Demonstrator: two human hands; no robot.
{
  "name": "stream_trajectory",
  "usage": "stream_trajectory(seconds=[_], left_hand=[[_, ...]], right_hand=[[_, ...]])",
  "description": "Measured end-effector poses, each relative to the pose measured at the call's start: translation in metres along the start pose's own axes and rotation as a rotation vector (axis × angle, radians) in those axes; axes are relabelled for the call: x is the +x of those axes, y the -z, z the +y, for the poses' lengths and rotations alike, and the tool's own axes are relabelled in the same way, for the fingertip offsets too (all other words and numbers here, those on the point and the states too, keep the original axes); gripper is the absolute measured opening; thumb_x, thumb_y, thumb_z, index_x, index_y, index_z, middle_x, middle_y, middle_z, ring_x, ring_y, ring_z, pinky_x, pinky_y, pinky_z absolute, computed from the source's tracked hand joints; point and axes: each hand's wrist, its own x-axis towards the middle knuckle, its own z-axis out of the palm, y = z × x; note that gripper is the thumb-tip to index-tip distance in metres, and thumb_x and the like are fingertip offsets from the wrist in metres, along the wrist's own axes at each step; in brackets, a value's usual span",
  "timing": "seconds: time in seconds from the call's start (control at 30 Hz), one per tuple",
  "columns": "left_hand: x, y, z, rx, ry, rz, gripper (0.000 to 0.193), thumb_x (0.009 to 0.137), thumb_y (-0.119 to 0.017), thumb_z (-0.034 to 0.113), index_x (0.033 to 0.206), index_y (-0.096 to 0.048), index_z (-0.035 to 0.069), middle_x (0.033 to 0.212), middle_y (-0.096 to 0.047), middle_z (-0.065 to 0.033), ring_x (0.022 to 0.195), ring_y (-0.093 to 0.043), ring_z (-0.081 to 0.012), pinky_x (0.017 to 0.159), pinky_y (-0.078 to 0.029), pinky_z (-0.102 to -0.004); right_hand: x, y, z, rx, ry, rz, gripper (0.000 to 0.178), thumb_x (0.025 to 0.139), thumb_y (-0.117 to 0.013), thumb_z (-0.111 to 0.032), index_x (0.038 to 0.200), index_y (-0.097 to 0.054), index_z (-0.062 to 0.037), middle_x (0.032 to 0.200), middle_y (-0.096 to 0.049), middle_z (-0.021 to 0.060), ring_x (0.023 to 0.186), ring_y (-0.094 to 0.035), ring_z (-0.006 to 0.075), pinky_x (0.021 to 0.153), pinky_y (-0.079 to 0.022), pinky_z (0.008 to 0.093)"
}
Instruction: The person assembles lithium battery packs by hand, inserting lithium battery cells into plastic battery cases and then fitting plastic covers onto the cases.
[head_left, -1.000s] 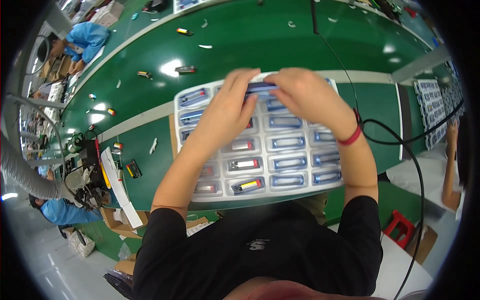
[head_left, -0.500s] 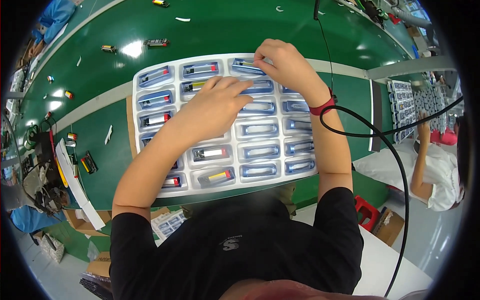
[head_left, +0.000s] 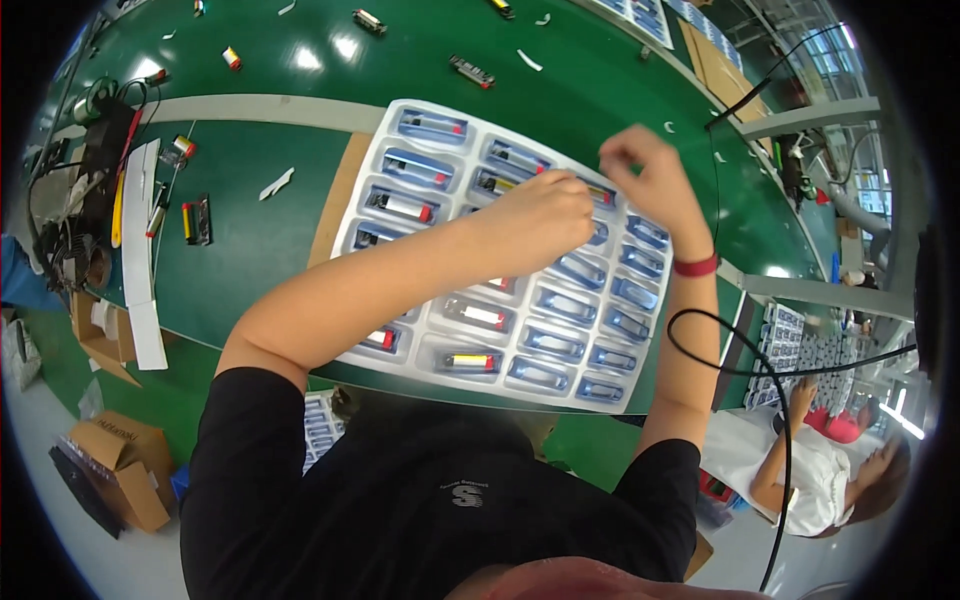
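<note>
A white tray with rows of pockets lies tilted on the green bench. Blue-tinted clear inserts sit in many pockets. Small stick-shaped parts with red ends, such as a white one and a yellow one, fill pockets on the left side; several right-side inserts hold no such part. My left hand is over the tray's upper middle, fingers curled together; anything inside them is hidden. Past the tray's far right edge is my right hand, raised, fingers bent and blurred.
Loose parts and white scraps are scattered over the bench. Tools and wires crowd the left side. A black cable loops across my right forearm. At right a co-worker in white reaches toward other trays.
The view has turned, so the tray appears slanted. My left hand has moved right across the tray and its fingers have curled in. My right hand has lifted off the far pocket.
</note>
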Motion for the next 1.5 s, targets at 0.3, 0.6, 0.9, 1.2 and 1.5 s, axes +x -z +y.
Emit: stream_trajectory(seconds=[0.3,0.6,0.9,1.2,1.5], left_hand=[[0.013,0.109,0.002,-0.762,0.267,0.115,0.021,0.097,-0.059,0.002,0.117,-0.066,0.005,0.109,-0.061,-0.0067,0.102,-0.062,-0.0203,0.085,-0.053,-0.0334],[0.003,0.12,-0.068,-1.957,0.529,0.646,0.034,0.108,-0.058,0.026,0.132,-0.057,0.002,0.134,-0.059,-0.0192,0.095,-0.056,-0.0198,0.075,-0.05,-0.0304],[0.007,0.094,-0.053,-1.89,0.601,0.33,0.014,0.105,-0.053,0.006,0.116,-0.06,0.004,0.101,-0.064,-0.009,0.075,-0.06,-0.0151,0.065,-0.05,-0.0279],[0.023,0.073,-0.021,-1.467,0.59,0.244,0.022,0.101,-0.054,0.004,0.121,-0.064,-0.003,0.118,-0.065,-0.0103,0.09,-0.061,-0.0148,0.078,-0.051,-0.0283],[0.027,0.075,-0.001,-1.168,0.551,0.11,0.053,0.096,-0.062,-0.008,0.148,-0.052,-0.001,0.149,-0.055,-0.0119,0.128,-0.057,-0.0167,0.094,-0.055,-0.0298]], right_hand=[[0.131,-0.101,-0.01,-0.018,0.301,0.187,0.034,0.088,-0.075,-0.03,0.11,-0.074,-0.0043,0.108,-0.074,0.0201,0.097,-0.073,0.0352,0.088,-0.057,0.0426],[0.064,-0.028,-0.036,0.924,-0.279,-0.055,0.027,0.099,-0.067,-0.01,0.123,-0.066,0.003,0.102,-0.071,0.0077,0.089,-0.069,0.0158,0.079,-0.057,0.03],[-0.061,0.031,-0.054,1.547,-0.265,0.087,0.023,0.105,-0.059,-0.009,0.127,-0.06,-0.0018,0.108,-0.07,0.0122,0.089,-0.068,0.0175,0.084,-0.055,0.0303],[-0.076,0.04,-0.067,1.503,-0.206,0.142,0.018,0.104,-0.059,-0.008,0.116,-0.067,0.0023,0.12,-0.066,0.0144,0.092,-0.069,0.0196,0.085,-0.058,0.0313],[-0.077,0.028,-0.08,1.205,-0.207,0.258,0.035,0.094,-0.072,0.004,0.128,-0.066,0.0021,0.109,-0.072,0.0098,0.095,-0.073,0.0175,0.09,-0.06,0.0317]])
